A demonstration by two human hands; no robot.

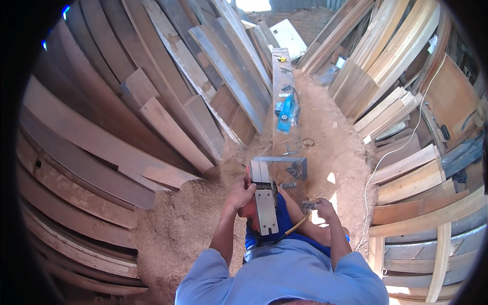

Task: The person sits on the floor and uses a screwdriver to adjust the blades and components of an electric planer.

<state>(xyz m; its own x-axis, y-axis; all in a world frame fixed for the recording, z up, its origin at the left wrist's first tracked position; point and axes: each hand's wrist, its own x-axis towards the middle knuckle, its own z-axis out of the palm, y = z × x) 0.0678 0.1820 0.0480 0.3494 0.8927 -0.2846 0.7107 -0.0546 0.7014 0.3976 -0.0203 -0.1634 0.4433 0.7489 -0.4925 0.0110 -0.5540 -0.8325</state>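
My left hand [240, 195] is closed round the red side of a hand-held electric planer [267, 213], which lies sole up across my lap. Its flat metal sole plates face me, with a dark slot between them. To the right of the planer, my right hand [324, 207] pinches a small grey metal piece [308, 204], apart from the planer. A yellowish cord [297, 226] runs beside my thigh below that hand. Just beyond the planer, a metal try square [279, 159] lies on the narrow wooden bench [280, 140], with small metal parts [294, 170] near it.
Further along the bench are a blue power tool [286, 114], a T-shaped tool [289, 150] and a yellow tape measure [281, 59]. Boards [168, 132] lean on the left, more timber [406, 178] on the right. A white cable [394, 151] trails there. Shavings [173, 244] cover the floor.
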